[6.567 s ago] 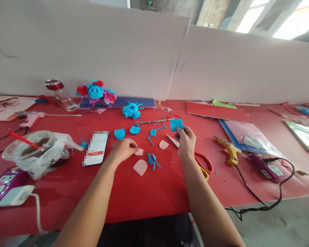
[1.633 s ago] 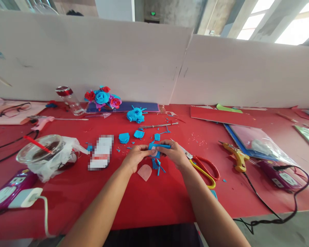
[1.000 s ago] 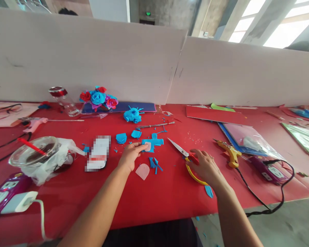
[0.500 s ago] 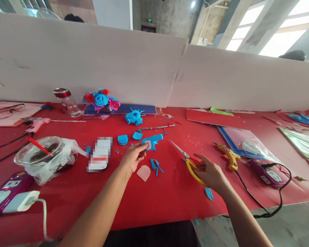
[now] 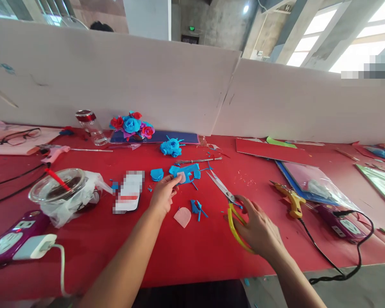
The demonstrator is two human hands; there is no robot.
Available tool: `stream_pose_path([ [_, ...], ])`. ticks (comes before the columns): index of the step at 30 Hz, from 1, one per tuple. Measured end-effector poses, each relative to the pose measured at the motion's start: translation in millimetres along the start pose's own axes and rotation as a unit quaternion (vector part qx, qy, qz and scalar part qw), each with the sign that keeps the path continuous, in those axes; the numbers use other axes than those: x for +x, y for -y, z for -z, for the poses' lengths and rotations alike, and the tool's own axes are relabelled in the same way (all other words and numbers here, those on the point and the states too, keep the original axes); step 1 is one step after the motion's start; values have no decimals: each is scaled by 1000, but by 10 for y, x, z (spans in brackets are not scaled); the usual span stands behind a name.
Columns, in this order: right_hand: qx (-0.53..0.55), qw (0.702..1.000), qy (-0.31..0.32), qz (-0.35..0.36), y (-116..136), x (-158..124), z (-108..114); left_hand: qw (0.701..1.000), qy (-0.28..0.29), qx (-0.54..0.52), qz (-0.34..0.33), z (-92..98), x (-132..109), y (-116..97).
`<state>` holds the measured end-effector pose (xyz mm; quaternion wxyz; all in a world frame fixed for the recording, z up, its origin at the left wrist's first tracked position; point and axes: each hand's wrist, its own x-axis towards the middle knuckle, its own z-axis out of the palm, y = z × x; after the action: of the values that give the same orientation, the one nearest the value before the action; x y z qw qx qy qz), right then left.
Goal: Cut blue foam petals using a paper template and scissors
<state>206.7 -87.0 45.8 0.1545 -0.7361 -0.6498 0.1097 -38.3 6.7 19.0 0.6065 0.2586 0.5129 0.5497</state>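
Observation:
My left hand (image 5: 162,196) pinches a blue paper piece (image 5: 188,172) together with a small pale petal template, lifted just above the red table (image 5: 186,252). My right hand (image 5: 259,229) grips the yellow and red handles of the scissors (image 5: 229,205), whose blades point up and to the left towards the blue piece. A second pale petal template (image 5: 182,217) lies flat below my left hand. Blue paper scraps (image 5: 197,207) lie beside it.
Blue petals (image 5: 157,174), a blue paper flower (image 5: 171,146) and a flower bouquet (image 5: 131,125) lie further back. A phone (image 5: 128,197), a bagged drink cup (image 5: 62,192), a power strip (image 5: 13,239) are on the left. A yellow glue gun (image 5: 291,199) and paper sheets (image 5: 266,147) are on the right.
My right hand left the blue piece, reached right to the scissors and took hold of their handles, then swung them towards the middle. My left hand kept holding the blue piece and template.

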Motion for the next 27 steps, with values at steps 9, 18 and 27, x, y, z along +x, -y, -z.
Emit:
stream_pose_path([
  [9, -137, 988, -46, 57, -233, 366, 57, 972, 98, 214, -27, -62, -129, -52],
  [18, 409, 879, 198, 148, 642, 786, -478, 963, 191, 179, -72, -68, -94, 60],
  [27, 592, 777, 212, 4, 484, 778, -576, 913, 112, 306, -245, -110, -42, 166],
])
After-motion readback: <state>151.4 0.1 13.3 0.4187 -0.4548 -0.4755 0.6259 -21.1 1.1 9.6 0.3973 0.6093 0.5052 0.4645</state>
